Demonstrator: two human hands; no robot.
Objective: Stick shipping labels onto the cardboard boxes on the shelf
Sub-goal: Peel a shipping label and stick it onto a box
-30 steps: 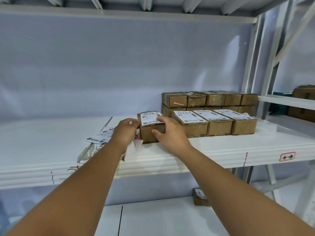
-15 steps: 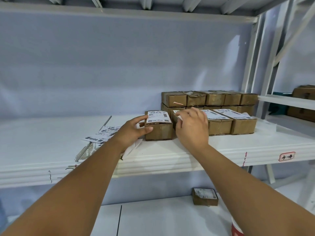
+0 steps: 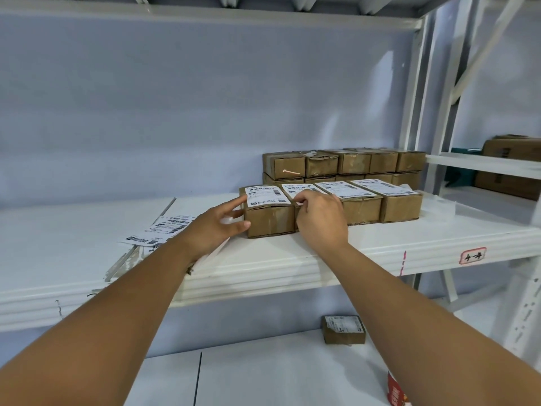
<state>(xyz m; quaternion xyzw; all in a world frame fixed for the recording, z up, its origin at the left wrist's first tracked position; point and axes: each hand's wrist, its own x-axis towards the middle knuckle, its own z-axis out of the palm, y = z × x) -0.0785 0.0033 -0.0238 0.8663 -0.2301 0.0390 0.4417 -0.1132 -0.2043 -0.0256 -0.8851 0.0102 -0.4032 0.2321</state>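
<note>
Now labelled box (image 3: 269, 218) slid into row (image 3: 401, 206) — left hand (image 3: 216, 227) flat against it, right hand (image 3: 320, 218) curled, grip unclear.

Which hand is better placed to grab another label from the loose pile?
Left. The left hand is open and nearest the loose labels, while the right hand sits over the labelled boxes, farther away.

Much of second labelled box (image 3: 294, 189) behind right hand (image 3: 320, 219); red object (image 3: 395, 389) off bottom edge.

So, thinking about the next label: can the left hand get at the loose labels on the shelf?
Probably yes: the loose labels lie uncovered just beside the left hand, nothing between them.
</note>
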